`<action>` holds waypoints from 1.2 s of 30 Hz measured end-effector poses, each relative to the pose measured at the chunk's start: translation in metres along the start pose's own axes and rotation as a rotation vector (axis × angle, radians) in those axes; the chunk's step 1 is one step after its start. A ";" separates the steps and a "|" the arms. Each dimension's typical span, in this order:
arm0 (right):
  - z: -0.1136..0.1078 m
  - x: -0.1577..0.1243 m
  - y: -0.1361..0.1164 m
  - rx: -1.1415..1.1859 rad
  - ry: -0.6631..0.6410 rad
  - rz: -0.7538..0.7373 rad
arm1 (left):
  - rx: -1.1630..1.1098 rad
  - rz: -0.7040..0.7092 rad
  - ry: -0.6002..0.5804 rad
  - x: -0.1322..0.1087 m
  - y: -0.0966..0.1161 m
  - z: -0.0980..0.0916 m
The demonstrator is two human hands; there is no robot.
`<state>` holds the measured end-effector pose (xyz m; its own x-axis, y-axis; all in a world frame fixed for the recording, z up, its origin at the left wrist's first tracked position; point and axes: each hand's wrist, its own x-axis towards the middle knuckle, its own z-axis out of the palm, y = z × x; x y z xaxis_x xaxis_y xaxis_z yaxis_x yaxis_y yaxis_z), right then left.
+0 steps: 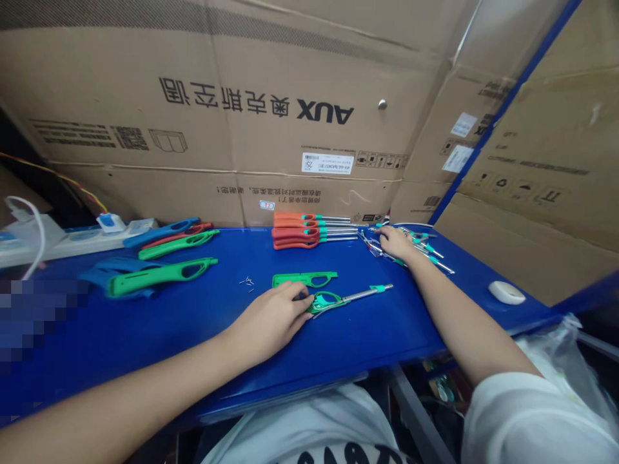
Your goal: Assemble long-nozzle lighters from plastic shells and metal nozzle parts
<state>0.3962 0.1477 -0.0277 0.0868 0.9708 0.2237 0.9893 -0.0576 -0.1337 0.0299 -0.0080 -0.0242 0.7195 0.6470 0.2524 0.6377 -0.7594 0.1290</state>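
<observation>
My left hand [268, 321] is closed around the handle end of a green long-necked lighter [325, 301] lying on the blue table. Its metal tube points right, and its grip is partly hidden by my fingers. Just behind my fingertips lies a separate green handle shell [307, 279]. My right hand [397, 245] reaches to the far right of the table, over a loose pile of metal lighter tubes [442, 264] with teal parts and thin wires. Its fingers are bent down into the pile, and whatever they pinch is too small to make out.
Assembled lighters with orange and red handles [294, 233] lie stacked at the back. Green, red and blue handle shells [162, 276] sit at left, near a white power strip [72, 241]. Small screws [247, 281] lie mid-table. A white oval object [506, 292] is at right. Cardboard [251, 142] walls the back.
</observation>
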 end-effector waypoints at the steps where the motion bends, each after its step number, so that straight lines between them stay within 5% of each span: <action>1: 0.001 0.000 0.001 0.001 0.001 0.002 | -0.026 0.002 0.017 0.000 -0.002 0.002; 22: -0.022 -0.006 -0.007 0.141 0.123 0.139 | -0.248 -0.046 0.057 0.002 -0.011 0.000; 27: -0.042 -0.030 -0.061 0.387 0.142 -0.017 | -0.471 -0.149 0.136 0.007 -0.013 0.002; 32: -0.038 -0.107 -0.136 0.825 -0.005 -0.405 | -1.125 -0.327 0.283 0.015 -0.004 0.004; 36: -0.034 -0.151 -0.162 0.900 -0.104 -0.480 | -1.314 -0.388 0.318 0.017 0.003 -0.001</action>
<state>0.2272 0.0024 -0.0069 -0.3483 0.8633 0.3654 0.4589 0.4969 -0.7366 0.0435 0.0003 -0.0183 0.3544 0.9186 0.1749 -0.0678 -0.1613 0.9846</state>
